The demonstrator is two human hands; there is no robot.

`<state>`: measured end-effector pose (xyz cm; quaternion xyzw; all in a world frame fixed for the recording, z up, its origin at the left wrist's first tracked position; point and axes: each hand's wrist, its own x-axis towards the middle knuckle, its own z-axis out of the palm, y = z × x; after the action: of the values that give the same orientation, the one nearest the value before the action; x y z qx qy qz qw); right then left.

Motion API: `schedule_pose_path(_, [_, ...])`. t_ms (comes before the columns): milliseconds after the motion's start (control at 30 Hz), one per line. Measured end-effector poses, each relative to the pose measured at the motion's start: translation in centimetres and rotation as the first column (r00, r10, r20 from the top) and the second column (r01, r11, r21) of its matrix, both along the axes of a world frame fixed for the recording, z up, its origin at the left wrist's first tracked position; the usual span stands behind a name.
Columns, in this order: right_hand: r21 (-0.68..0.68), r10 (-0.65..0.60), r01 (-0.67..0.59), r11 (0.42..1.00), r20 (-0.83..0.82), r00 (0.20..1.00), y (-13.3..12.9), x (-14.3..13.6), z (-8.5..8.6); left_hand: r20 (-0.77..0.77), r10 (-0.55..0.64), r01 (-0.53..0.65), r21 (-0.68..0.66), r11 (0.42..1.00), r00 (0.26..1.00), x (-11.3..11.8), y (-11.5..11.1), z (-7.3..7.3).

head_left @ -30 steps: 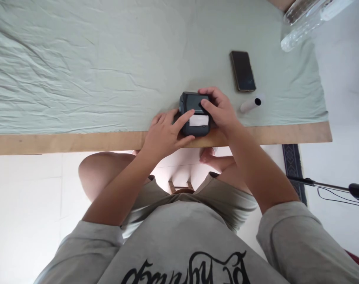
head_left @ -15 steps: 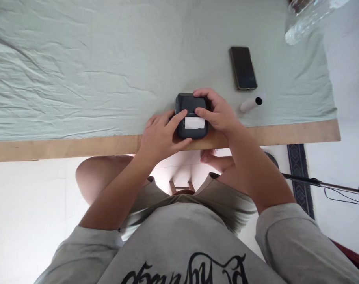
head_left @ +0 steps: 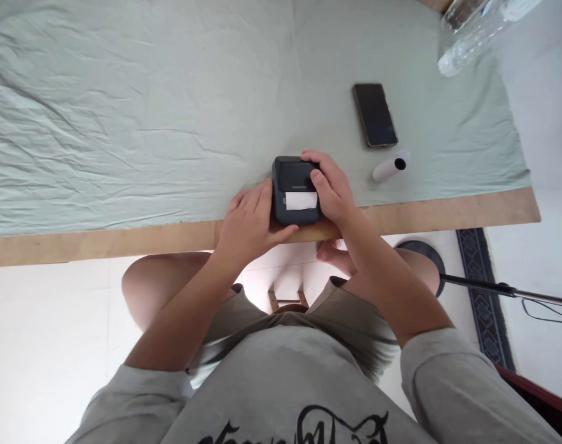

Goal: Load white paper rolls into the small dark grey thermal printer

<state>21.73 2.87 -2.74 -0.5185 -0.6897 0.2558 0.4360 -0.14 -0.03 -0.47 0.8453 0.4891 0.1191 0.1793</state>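
A small dark portable printer (head_left: 295, 176) lies at the front edge of the cloth-covered table, with a strip of white paper (head_left: 301, 200) across its top. My left hand (head_left: 249, 223) grips its left side, thumb along the near edge and fingers against the side. Around the right side is my right hand (head_left: 332, 188), its fingers at the far right corner and its thumb on the right part of the top. A white paper roll (head_left: 388, 169) with a dark core lies to the right of the printer. Beyond the roll is a black phone (head_left: 376, 115), screen up.
Clear plastic bottles (head_left: 470, 49) lie at the back right of the green cloth (head_left: 169, 92). A wooden edge (head_left: 451, 209) runs along the table's front. At the right, a black stand with a pole (head_left: 475, 283) crosses a patterned mat (head_left: 484, 308) on the floor.
My left thumb has come off the printer's top and now lies beside it. My right thumb has shifted toward the printer's right edge. The whole view has tilted slightly.
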Motion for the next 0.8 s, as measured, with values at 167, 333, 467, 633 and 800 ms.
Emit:
schedule_pose_path(167, [-0.006, -0.007, 0.007, 1.0, -0.005, 1.0, -0.1, 0.1, 0.2, -0.051, -0.006, 0.006, 0.002, 1.0, 0.999, 0.2, -0.1, 0.2])
schedule_pose_path(333, [-0.022, -0.026, 0.026, 0.999, -0.009, 1.0, -0.3, -0.1, 0.4, -0.041, 0.019, -0.019, -0.003, 1.0, 0.999, 0.0, 0.0, 0.3])
schedule_pose_path(467, [-0.062, -0.009, 0.01, 0.998, 0.006, 1.0, -0.3, 0.0, 0.4, 0.038, 0.003, -0.001, -0.037, 0.999, 0.999, -0.2, 0.5, 0.2])
schedule_pose_path(633, [-0.086, 0.014, -0.011, 0.996, 0.028, 1.0, -0.1, 0.5, 0.2, 0.114, -0.007, 0.012, -0.04, 0.999, 0.993, -0.5, 0.9, -0.1])
schedule_pose_path(800, [-0.086, 0.014, -0.009, 0.996, 0.053, 0.998, -0.2, 0.6, 0.1, 0.105, 0.009, -0.004, -0.042, 0.999, 0.994, -0.5, 0.9, -0.1])
